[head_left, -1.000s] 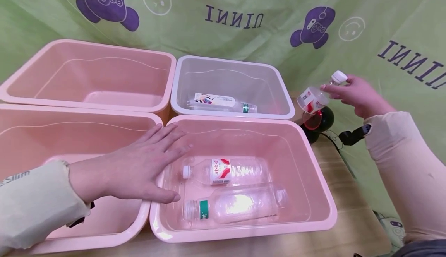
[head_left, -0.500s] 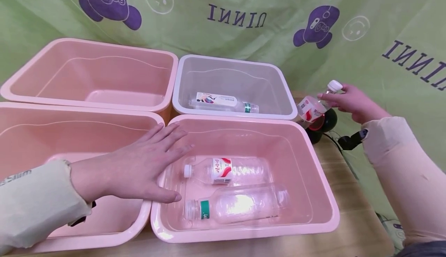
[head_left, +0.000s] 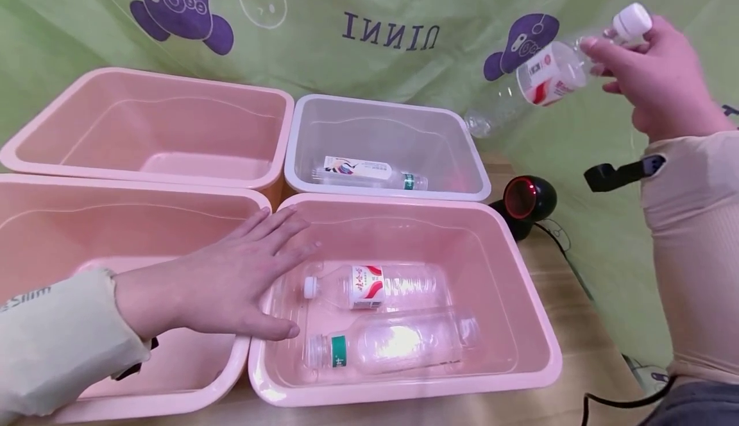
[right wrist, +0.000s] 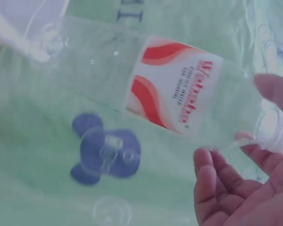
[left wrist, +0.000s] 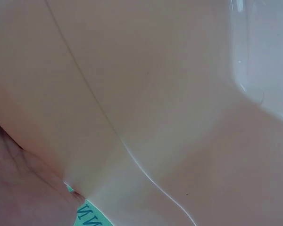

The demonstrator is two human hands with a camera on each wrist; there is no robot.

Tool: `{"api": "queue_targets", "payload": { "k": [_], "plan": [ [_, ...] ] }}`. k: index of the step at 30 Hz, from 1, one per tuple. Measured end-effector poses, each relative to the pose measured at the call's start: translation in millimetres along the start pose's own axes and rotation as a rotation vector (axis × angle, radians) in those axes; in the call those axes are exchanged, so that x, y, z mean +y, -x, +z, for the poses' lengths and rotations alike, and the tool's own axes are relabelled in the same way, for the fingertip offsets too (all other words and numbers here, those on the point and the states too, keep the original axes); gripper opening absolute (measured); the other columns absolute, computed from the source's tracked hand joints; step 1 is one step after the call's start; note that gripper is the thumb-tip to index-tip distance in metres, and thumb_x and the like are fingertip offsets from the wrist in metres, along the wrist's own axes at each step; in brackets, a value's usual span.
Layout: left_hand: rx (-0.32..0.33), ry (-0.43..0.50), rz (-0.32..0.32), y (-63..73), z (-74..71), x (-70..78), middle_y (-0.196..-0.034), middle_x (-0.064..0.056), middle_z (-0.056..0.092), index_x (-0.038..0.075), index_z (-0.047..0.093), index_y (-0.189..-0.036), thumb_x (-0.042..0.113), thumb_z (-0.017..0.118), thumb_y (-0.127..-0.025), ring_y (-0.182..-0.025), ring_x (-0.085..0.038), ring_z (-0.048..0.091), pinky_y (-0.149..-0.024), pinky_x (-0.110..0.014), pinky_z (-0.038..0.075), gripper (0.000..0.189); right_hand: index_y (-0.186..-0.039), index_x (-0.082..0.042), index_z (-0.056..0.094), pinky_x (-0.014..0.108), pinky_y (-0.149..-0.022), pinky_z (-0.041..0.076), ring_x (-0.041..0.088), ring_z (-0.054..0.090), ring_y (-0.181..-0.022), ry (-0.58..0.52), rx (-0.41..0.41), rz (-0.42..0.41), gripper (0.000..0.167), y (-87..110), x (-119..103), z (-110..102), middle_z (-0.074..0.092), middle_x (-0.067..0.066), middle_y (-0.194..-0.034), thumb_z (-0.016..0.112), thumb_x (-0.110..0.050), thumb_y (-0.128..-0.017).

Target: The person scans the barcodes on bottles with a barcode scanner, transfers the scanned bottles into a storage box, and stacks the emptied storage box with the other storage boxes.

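My right hand (head_left: 664, 79) grips a clear plastic bottle (head_left: 551, 76) near its white cap, up at the right of the head view. The bottle tilts, base down to the left, close to the grey bin's right rim; its red-and-white label (right wrist: 174, 87) shows in the right wrist view. My left hand (head_left: 225, 278) lies with spread fingers over the adjoining rims of the two front bins. Inside the front right pink bin (head_left: 404, 387) are a bottle with a red-and-white label (head_left: 367, 287) and another with a green neck band (head_left: 339, 351).
The grey bin (head_left: 387, 108) at the back holds a bottle with a white label (head_left: 358, 167). Two more pink bins, back left (head_left: 190, 79) and front left (head_left: 144, 185), stand beside these. A black scanner-like device (head_left: 529, 198) with a red-lit face and cable sits on the table.
My right hand first lowered the bottle slightly by the black device, then raised it up and to the right, uncovering the device. The left hand has stayed in place.
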State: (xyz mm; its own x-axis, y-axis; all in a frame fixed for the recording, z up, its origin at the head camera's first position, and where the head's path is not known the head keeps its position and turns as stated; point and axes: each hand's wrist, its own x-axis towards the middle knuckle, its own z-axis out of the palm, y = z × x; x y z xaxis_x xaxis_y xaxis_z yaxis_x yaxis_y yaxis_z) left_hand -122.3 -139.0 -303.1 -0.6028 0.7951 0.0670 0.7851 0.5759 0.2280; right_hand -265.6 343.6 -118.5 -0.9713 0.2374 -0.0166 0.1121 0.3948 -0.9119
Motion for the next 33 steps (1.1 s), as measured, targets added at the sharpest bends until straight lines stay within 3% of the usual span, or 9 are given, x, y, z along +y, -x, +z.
{"api": "queue_targets", "payload": {
  "k": [3,6,12,20,28,33],
  "plan": [
    [-0.01,0.009,-0.005,0.7,2.0,-0.1,-0.164,-0.022,0.029,0.004,0.042,-0.155,0.07,0.065,-0.086,-0.153,-0.044,0.018,-0.118,-0.069,0.014,0.099,-0.123,-0.021,0.053,0.019,-0.063,0.052,0.011,0.058,-0.097,-0.168,-0.029,-0.01,0.044,-4.8,-8.8,16.7,0.06,-0.004,-0.119,0.083,-0.021,-0.09],
    [-0.015,0.018,-0.007,1.6,4.4,0.1,-0.164,-0.022,0.028,0.004,0.04,-0.157,0.07,0.065,-0.087,-0.154,-0.043,0.017,-0.118,-0.069,0.013,0.1,-0.124,-0.018,0.052,0.021,-0.064,0.053,0.013,0.058,-0.097,-0.223,-0.082,-0.009,0.044,-9.5,-14.3,32.6,0.063,-0.002,-0.118,0.081,-0.018,-0.091],
    [-0.009,0.021,-0.014,3.4,8.6,0.4,-0.166,-0.022,0.026,0.004,0.039,-0.158,0.07,0.065,-0.087,-0.154,-0.043,0.017,-0.119,-0.068,0.013,0.101,-0.122,-0.013,0.054,0.023,-0.065,0.054,0.018,0.058,-0.094,-0.223,-0.174,-0.034,0.04,-18.2,-18.0,60.6,0.063,0.003,-0.114,0.08,-0.014,-0.092],
    [-0.009,0.017,-0.014,4.6,11.3,1.7,-0.166,-0.023,0.026,0.002,0.042,-0.156,0.068,0.066,-0.086,-0.154,-0.042,0.016,-0.119,-0.067,0.013,0.099,-0.115,-0.008,0.055,0.023,-0.067,0.056,0.017,0.06,-0.082,-0.196,-0.241,-0.01,0.028,-28.5,-11.7,90.5,0.065,0.005,-0.095,0.073,-0.02,-0.098],
    [-0.014,-0.004,-0.034,7.8,9.1,3.1,-0.166,-0.022,0.025,0.003,0.043,-0.156,0.068,0.067,-0.086,-0.155,-0.041,0.015,-0.12,-0.066,0.013,0.099,-0.12,-0.008,0.057,0.026,-0.074,0.059,0.023,0.062,-0.095,-0.22,-0.334,0.006,0.032,-24.1,-27.9,112.7,0.061,0.008,-0.113,0.068,-0.032,-0.101],
    [-0.015,0.01,-0.042,8.3,9.4,4.2,-0.166,-0.021,0.025,0.003,0.042,-0.156,0.067,0.067,-0.085,-0.155,-0.04,0.014,-0.12,-0.065,0.012,0.099,-0.111,-0.007,0.062,0.027,-0.07,0.059,0.022,0.059,-0.092,-0.24,-0.395,0.047,0.033,-18.7,-49.2,149.7,0.06,0.009,-0.109,0.064,-0.039,-0.103]
  ]
}}
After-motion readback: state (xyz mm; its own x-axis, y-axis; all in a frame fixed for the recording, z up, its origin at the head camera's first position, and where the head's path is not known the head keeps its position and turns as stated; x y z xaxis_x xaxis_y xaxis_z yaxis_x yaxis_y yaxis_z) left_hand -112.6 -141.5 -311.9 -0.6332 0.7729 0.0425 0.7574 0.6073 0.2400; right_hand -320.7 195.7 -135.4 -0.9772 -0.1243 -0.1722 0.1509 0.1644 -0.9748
